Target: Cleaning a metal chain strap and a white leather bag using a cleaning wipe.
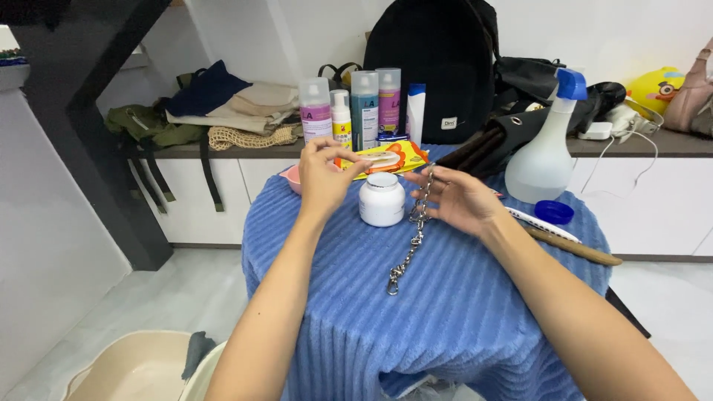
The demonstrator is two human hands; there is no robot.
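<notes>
My right hand (459,199) holds a silver metal chain (413,236) near its upper end. The chain hangs from my fingers and trails toward me over the blue ribbed cloth (445,319), ending in a clasp. My left hand (324,177) is raised behind a white lidded jar (382,199), its fingertips pinched together at the edge of a yellow and orange packet (397,156) with a white round pad on it. Whether those fingers grip anything is unclear. The jar stands between my two hands.
A white spray bottle (546,160) with a blue nozzle, a blue cap (554,212) and a wooden-handled tool (575,247) lie to the right. Several bottles (364,108), a black backpack (438,67) and folded clothes (238,108) fill the counter behind. A beige basin (134,367) sits on the floor at left.
</notes>
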